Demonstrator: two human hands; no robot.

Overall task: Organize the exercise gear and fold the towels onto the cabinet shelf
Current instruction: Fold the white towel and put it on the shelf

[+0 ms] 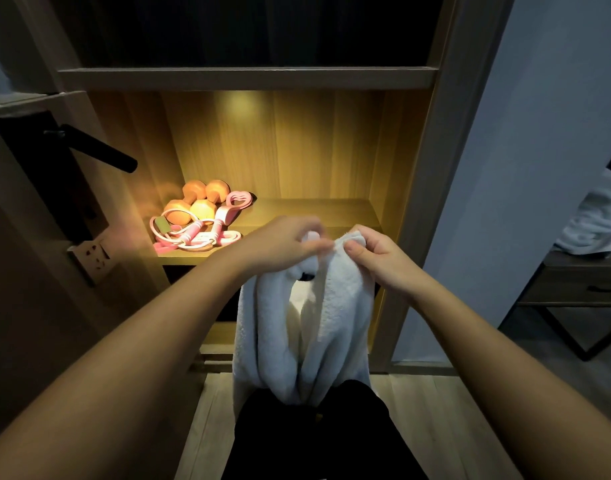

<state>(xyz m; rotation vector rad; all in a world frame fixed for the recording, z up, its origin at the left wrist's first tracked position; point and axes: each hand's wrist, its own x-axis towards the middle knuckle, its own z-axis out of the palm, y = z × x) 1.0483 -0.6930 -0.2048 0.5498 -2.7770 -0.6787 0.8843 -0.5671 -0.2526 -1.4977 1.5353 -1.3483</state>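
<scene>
Plainly the step in hand is folding the towel (317, 317), which hangs in loose vertical folds just in front of the shelf (314, 209) and below its front edge, not yet on it. The left hand (283, 240) and right hand (373, 254) sit close together at the towel's top, each pinching a bunch of cloth between thumb and curled fingers. The left fingertips are blurred, so whether they hold a true corner I cannot tell. To fold well, the hands should probably find matching corners and draw apart until the top edge is taut and the hanging folds drop out. Then they can bring edge to edge. As it hangs, the cloth is bunched and doubled, and folding it so would likely give a lumpy bundle. The dumbbells (193, 202) and the pink rope (193, 233) lie at the shelf's left end, so the bare right half of the shelf looks the fitting place for the folded towel. A second towel (595, 223) lies well to the right of the shelf on a table (574, 271).
</scene>
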